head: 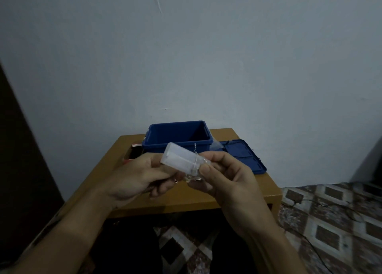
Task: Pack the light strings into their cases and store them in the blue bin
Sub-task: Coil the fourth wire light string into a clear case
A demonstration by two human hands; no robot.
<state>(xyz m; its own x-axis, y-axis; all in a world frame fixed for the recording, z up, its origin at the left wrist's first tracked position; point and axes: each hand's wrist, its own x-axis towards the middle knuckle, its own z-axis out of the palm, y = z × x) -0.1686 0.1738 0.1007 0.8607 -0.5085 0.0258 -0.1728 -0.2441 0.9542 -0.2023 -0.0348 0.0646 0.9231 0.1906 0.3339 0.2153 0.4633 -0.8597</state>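
Both hands hold a translucent case wound with thin wire: left hand grasping it, right hand pinching its end. Blue bin at 12 o'clock on the tabletop.

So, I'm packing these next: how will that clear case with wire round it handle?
Probably light: the case is translucent plastic, pinched by left hand and right hand. Smooth sides may slip. Its thin wire could spring loose; one end sticks up.

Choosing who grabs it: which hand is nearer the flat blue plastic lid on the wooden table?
Right. The right hand is just left of the blue lid; the left hand is farther left, beyond the translucent case.
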